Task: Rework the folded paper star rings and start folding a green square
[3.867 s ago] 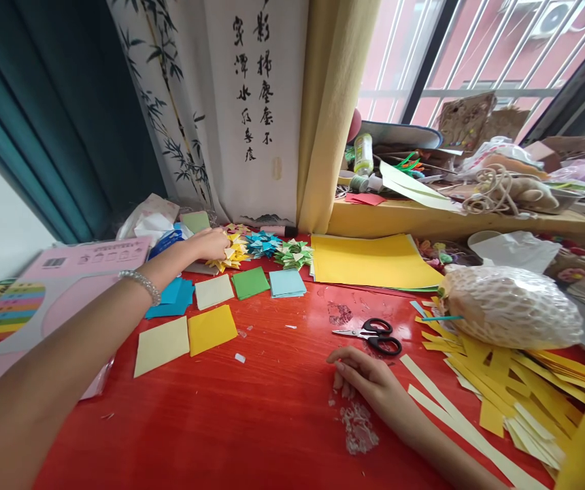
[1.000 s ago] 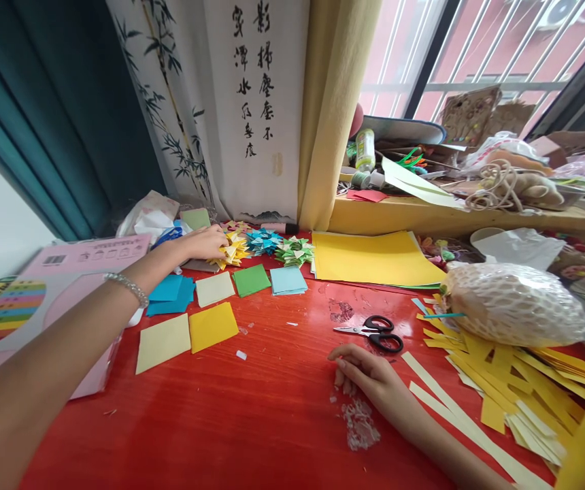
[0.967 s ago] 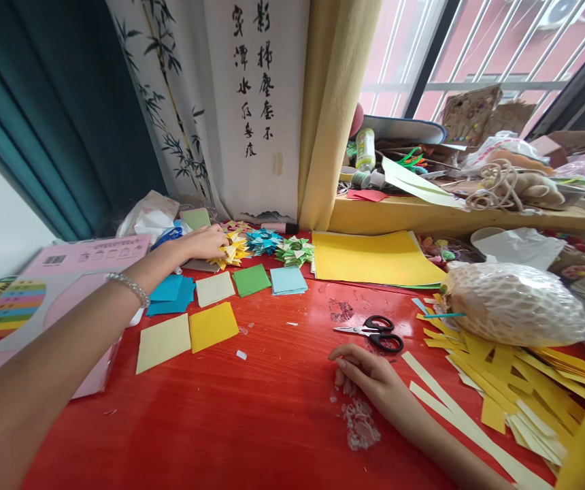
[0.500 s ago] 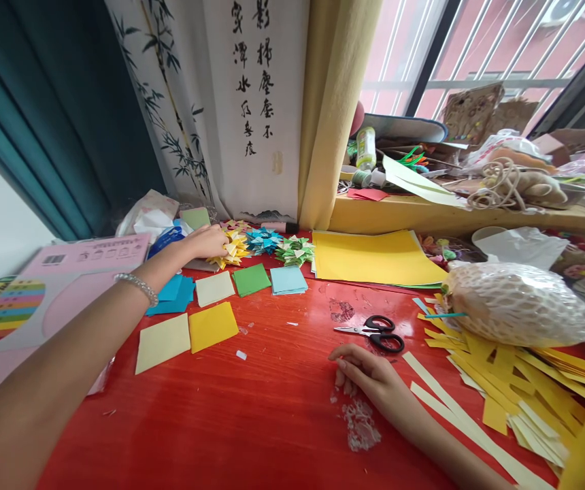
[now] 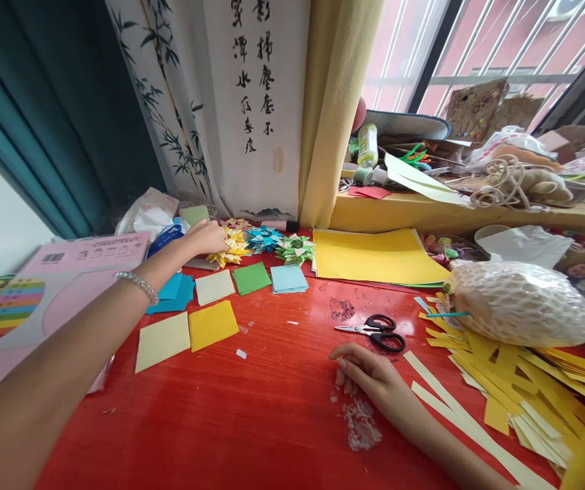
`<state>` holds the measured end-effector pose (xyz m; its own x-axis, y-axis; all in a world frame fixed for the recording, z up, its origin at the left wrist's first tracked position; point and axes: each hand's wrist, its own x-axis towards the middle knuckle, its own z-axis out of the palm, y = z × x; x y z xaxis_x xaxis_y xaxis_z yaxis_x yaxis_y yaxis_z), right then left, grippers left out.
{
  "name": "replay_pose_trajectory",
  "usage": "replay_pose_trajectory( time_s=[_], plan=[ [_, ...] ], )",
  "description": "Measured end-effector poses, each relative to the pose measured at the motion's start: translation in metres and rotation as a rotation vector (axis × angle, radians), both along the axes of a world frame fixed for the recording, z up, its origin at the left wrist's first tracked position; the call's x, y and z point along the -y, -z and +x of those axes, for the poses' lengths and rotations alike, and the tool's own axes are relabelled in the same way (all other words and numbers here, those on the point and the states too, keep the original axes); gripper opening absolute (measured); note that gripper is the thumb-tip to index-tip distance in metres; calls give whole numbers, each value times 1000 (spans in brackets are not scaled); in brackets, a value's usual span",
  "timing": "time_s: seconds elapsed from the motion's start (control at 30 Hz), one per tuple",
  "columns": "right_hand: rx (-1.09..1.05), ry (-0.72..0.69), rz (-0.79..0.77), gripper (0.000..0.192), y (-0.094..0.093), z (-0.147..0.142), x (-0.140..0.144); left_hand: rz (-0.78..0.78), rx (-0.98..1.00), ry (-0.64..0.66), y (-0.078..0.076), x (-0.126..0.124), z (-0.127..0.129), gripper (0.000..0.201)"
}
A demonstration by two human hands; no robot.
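My left hand [image 5: 207,238], reaching far across the red table, has its fingers curled at a yellow folded-paper star ball [image 5: 234,248]. The fingertips are partly hidden there. Beside that ball sit a blue one [image 5: 264,239] and a green one [image 5: 295,250]. My right hand [image 5: 364,371] rests on the table, loosely bent, with nothing visible in it. Just below its fingers lies a crumple of clear plastic scraps [image 5: 361,425]. Black-handled scissors [image 5: 377,332] lie slightly beyond it, blades pointing left.
Square paper stacks, including yellow [image 5: 213,327], cream [image 5: 163,342] and green [image 5: 252,278], lie at left centre. Yellow sheets [image 5: 374,257] are at the back. Paper strips [image 5: 501,381] and a net-wrapped bundle [image 5: 522,303] crowd the right. A pink package [image 5: 88,272] stands left.
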<state>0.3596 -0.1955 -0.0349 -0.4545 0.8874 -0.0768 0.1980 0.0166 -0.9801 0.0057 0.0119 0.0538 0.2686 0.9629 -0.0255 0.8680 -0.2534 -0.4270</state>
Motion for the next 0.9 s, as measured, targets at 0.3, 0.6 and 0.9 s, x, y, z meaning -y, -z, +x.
replay_pose_trajectory(
  time_s=[0.3, 0.6, 0.9],
  plan=[
    [-7, -2, 1, 20, 3, 0, -1, 11, -57, -54, -6, 1, 19, 29],
    [13, 1, 14, 21, 3, 1, 0, 13, -34, -80, 1, 4, 24, 32],
    [17, -1, 14, 21, 4, 1, 1, 43, 18, 49, 3, 3, 13, 20]
  ],
)
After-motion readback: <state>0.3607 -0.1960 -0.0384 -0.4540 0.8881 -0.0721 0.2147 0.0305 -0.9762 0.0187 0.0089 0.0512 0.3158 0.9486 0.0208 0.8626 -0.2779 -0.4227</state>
